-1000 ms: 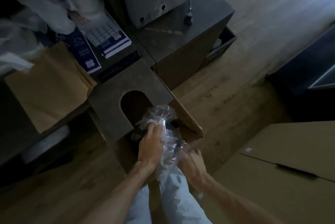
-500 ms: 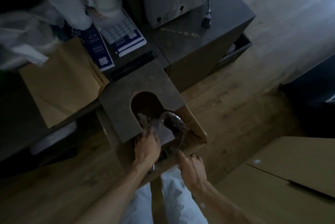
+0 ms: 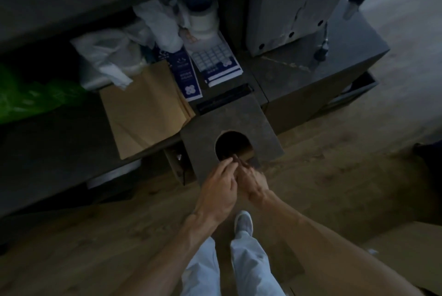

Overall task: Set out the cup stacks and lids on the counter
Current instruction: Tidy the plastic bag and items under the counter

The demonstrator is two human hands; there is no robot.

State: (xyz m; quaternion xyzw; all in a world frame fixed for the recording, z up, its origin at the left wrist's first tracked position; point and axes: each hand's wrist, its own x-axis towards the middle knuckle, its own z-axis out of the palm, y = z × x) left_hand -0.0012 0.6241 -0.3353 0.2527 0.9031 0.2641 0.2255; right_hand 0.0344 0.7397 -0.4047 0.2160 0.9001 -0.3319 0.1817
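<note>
Nearest the camera, the person's light trouser legs (image 3: 241,269) and one pale shoe (image 3: 244,222) stand on the wooden floor (image 3: 79,243), with a cardboard box (image 3: 404,250) at the lower right edge. Both forearms reach forward and meet in front of a dark panel (image 3: 229,133) that has an arched cut-out (image 3: 233,146) in it. The left hand (image 3: 218,190) lies with its fingers extended toward the lower rim of that opening, and the right hand (image 3: 253,182) sits close against it, fingers also pointing in; the fingertips overlap in dim light, so whether they pinch anything cannot be told (nothing clear shows between them). No cup stacks or lids can be made out; the space behind the cut-out is too dark to read. Left of the panel, flat brown paper bags (image 3: 143,109) lie on a low shelf (image 3: 59,142), with blue-and-white booklets (image 3: 215,66) just beyond them. Farther back sit crumpled clear plastic bags (image 3: 112,56), a white roll of tape (image 3: 203,14), and something green (image 3: 21,97) at the far left. To the right, a dark cabinet (image 3: 318,75) carries a pale grey appliance (image 3: 296,1).
</note>
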